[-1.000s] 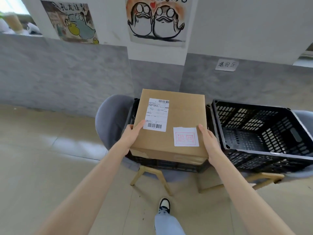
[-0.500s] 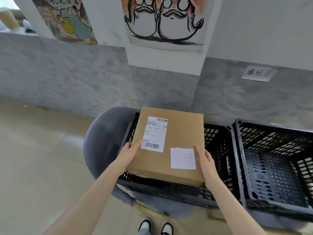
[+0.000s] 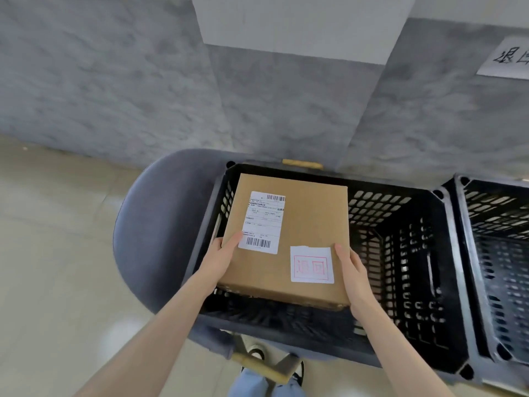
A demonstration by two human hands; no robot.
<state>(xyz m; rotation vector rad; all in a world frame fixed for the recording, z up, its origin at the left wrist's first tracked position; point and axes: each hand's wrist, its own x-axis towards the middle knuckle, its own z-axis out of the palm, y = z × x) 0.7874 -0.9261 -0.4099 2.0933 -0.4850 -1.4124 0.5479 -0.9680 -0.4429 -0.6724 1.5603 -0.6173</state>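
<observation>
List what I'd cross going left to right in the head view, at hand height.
Chair → left hand → barcode label → red-stamped sticker → right hand → second crate. The box and first crate span the middle, so they're left out.

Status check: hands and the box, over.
Left hand, right hand both grip cardboard box at its sides. Box low over left black crate, toward its left wall. Nothing seen in the way.
</observation>
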